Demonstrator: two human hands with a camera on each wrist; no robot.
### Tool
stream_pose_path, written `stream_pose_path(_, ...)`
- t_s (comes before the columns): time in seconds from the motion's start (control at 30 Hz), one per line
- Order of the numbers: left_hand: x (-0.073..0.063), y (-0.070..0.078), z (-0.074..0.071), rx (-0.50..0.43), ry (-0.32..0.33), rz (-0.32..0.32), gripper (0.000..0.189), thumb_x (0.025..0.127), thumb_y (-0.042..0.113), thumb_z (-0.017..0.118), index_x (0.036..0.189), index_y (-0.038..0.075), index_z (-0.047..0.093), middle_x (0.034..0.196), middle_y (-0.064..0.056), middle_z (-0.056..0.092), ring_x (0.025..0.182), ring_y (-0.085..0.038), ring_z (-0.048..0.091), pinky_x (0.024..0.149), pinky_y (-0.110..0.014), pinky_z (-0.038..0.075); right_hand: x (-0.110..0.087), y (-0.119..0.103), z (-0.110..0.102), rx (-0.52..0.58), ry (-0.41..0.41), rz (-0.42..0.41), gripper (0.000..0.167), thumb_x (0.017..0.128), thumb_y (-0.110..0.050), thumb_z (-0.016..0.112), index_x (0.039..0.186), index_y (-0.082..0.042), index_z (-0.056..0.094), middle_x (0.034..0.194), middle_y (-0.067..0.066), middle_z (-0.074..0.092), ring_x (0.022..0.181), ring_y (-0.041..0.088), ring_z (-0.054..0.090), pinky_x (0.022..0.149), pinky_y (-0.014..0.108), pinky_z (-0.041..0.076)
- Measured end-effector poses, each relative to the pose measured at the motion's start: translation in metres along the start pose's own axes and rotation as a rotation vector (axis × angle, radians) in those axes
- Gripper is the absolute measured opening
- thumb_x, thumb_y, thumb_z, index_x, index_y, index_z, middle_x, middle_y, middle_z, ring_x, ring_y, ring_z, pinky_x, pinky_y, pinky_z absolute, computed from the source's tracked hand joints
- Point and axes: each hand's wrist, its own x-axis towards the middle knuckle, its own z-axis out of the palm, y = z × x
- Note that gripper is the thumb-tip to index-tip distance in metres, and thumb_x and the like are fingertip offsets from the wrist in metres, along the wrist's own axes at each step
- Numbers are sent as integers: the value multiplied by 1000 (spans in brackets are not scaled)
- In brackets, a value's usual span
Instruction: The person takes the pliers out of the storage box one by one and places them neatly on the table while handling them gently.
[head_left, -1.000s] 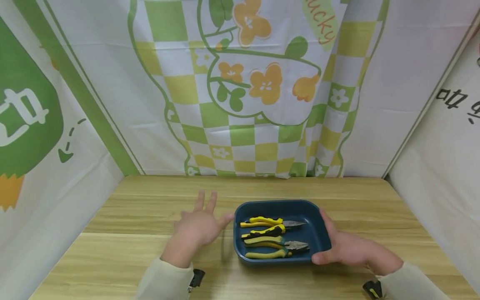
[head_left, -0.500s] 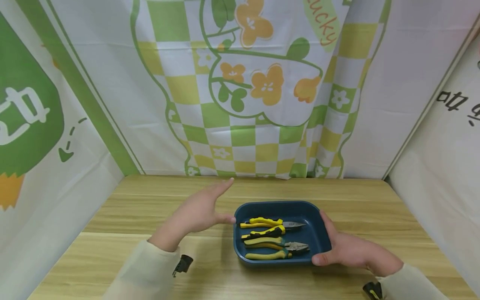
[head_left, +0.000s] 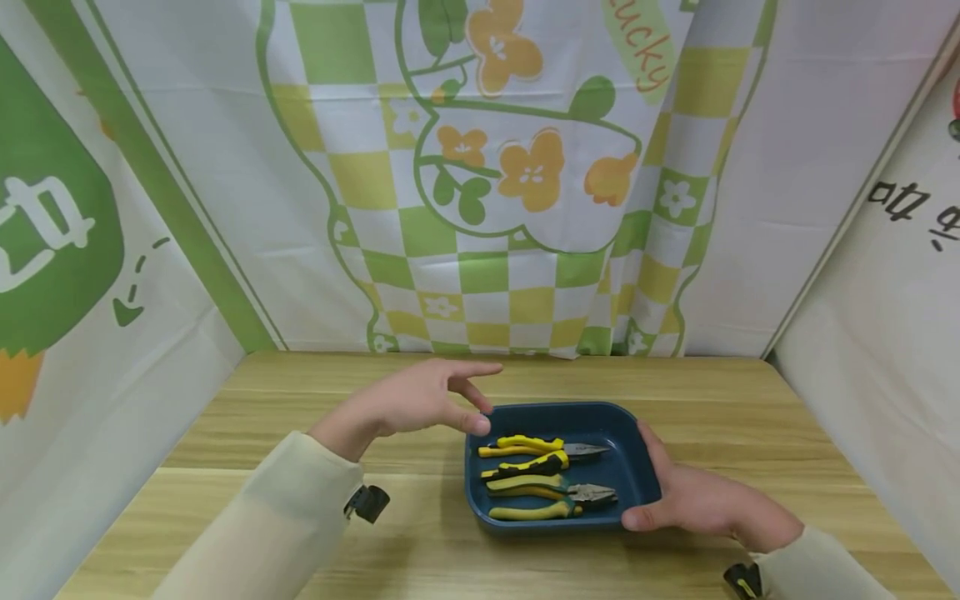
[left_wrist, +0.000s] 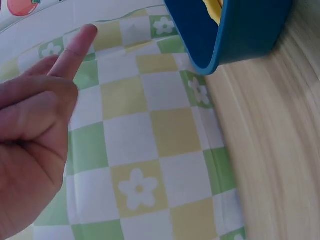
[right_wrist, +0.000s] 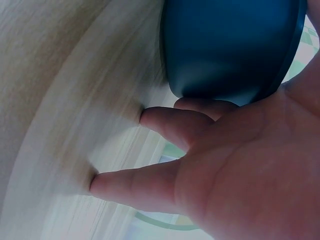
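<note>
A dark blue tray point(head_left: 641, 467) stands on the table with pliers lying in it. Needle-nose pliers point(head_left: 585, 450) with yellow handles lie toward the back, and combination pliers point(head_left: 595, 494) with yellow-green handles toward the front. Between them shows a black-and-yellow handle point(head_left: 528, 468). My right hand point(head_left: 697, 496) grips the tray's right end, thumb at the front corner and fingers round the far side; in the right wrist view two fingertips point(right_wrist: 100, 185) reach the tabletop. My left hand point(head_left: 420, 400) is over the tray's back left corner, holding nothing, index finger extended and thumb lower.
The wood-grain table point(head_left: 300, 417) runs back to a hanging cloth point(head_left: 487, 292) with green and yellow checks. Printed white cloth walls point(head_left: 877, 317) rise along both sides. A small black device point(head_left: 367, 503) is strapped at the left wrist, another device point(head_left: 744, 580) at the right.
My left hand has moved from beside the tray, back and right, over its back left corner, turning as it went. My right hand stays on the tray, and the pliers have not moved.
</note>
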Motion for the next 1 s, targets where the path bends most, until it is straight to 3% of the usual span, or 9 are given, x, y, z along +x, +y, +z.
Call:
stream_pose_path(0.07,3,1,-1,-24,-29,2,83,85,36,81,155,31,37,114,6,68,117,-15,56,100,-47,43,0,0,0,1,2,1,129,85,-39,80,152,-1,-24,126,33,56,104,27,59,99,50,40)
stream_pose_path(0.17,7,3,0,-81,-70,-11,83,85,31,82,155,30,37,116,2,67,82,-13,57,74,-36,47,0,0,0,8,1,6,129,85,-39,80,152,-1,-24,124,32,57,102,26,59,97,48,41)
stream_pose_path(0.27,11,5,1,-154,-115,-32,83,84,26,83,154,29,38,119,-1,66,55,-15,36,53,-28,33,0,0,0,18,0,10,130,85,-39,80,152,-2,-24,122,30,59,100,26,60,96,47,42)
stream_pose_path(0.3,13,6,2,-175,-131,-36,82,84,24,83,154,28,39,120,-2,65,51,-16,29,50,-26,29,0,0,0,22,-1,17,130,85,-40,80,152,-2,-24,122,29,59,100,26,60,96,47,42)
stream_pose_path(0.43,20,11,5,-216,-170,-47,80,84,20,83,152,27,42,125,-1,63,50,-15,26,46,-25,26,1,2,0,32,-3,16,130,85,-39,80,152,-2,-25,121,28,60,99,26,60,96,47,42)
stream_pose_path(0.57,26,14,11,-202,-180,-39,79,83,20,83,151,26,44,127,3,62,55,-18,45,48,-28,40,1,3,0,46,-9,15,129,85,-39,80,152,-2,-25,121,26,60,100,26,59,96,46,42)
stream_pose_path(0.67,32,14,16,-212,-200,-25,82,82,17,84,152,23,43,131,4,60,81,-21,66,66,-36,55,1,3,0,55,-16,13,130,86,-39,80,151,-2,-26,117,22,62,98,25,59,95,45,42)
stream_pose_path(0.8,40,12,22,-250,-246,-20,86,81,10,85,153,21,40,140,4,54,109,-23,65,90,-38,53,1,3,0,61,-20,11,129,86,-38,79,151,-2,-27,112,18,65,96,25,60,95,45,42)
stream_pose_path(1.0,53,11,31,-228,-326,-32,79,82,4,82,151,12,43,141,-5,55,125,-28,55,93,-34,52,2,2,0,70,-9,29,130,86,-38,80,151,-2,-27,110,15,65,95,24,60,95,45,41)
